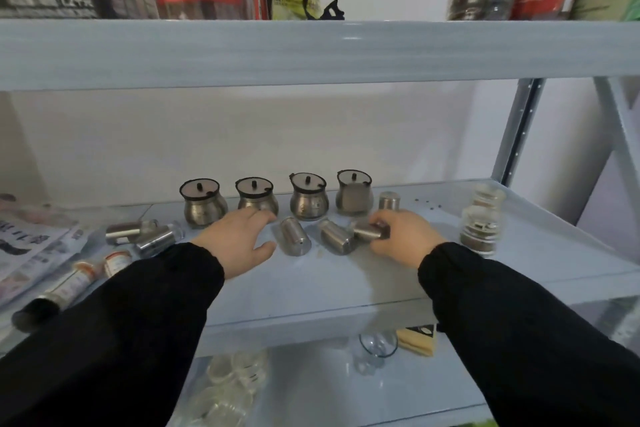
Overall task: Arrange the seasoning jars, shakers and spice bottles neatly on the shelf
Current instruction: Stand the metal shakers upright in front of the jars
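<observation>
Several steel seasoning jars [203,203] with lidded tops stand in a row at the back of the pale blue shelf [311,281]. One steel shaker [389,201] stands upright at the row's right end. Two shakers [294,236] lie on their sides in front of the jars. My right hand [401,236] is shut on a third lying shaker [369,231]. My left hand [239,241] hovers open, fingers spread, just in front of the second jar [255,198]. Two more shakers [156,239] lie at the left, with spice bottles [69,284] lying nearer the front.
A glass grinder [483,222] with dark spice stands at the right. Printed packets [31,246] lie at the far left. The upper shelf's edge [311,52] hangs overhead with bags on it. Glass jars [239,371] and a glass cup [375,348] sit on the shelf below.
</observation>
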{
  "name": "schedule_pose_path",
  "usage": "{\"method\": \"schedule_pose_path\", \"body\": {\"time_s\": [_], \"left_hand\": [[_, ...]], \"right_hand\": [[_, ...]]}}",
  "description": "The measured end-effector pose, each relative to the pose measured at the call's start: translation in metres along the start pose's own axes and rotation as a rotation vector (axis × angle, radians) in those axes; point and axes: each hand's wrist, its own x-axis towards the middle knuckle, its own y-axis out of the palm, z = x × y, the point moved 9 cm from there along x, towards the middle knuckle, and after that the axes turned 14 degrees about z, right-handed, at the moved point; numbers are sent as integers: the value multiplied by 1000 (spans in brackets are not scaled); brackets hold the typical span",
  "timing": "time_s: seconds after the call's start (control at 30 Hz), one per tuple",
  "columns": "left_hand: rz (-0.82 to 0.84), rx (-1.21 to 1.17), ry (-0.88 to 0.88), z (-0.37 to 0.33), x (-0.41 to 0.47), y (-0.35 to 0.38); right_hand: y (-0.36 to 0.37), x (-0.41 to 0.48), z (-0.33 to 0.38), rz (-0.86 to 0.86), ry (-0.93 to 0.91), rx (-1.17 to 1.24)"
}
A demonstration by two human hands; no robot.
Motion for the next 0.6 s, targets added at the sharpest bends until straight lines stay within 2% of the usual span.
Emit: {"method": "schedule_pose_path", "body": {"time_s": [0.17, 0.3, 0.43, 0.6], "left_hand": [[3, -7, 39, 13, 0, -1], [14, -27, 76, 15, -4, 5], [-1, -38, 110, 17, -8, 7], [3, -44, 100, 24, -10, 9]], "right_hand": [[-37, -8, 2, -45, 55, -85], [-5, -21, 10, 70, 81, -142], [8, -45, 24, -119, -38, -19], [39, -48, 37, 122, -101, -127]]}}
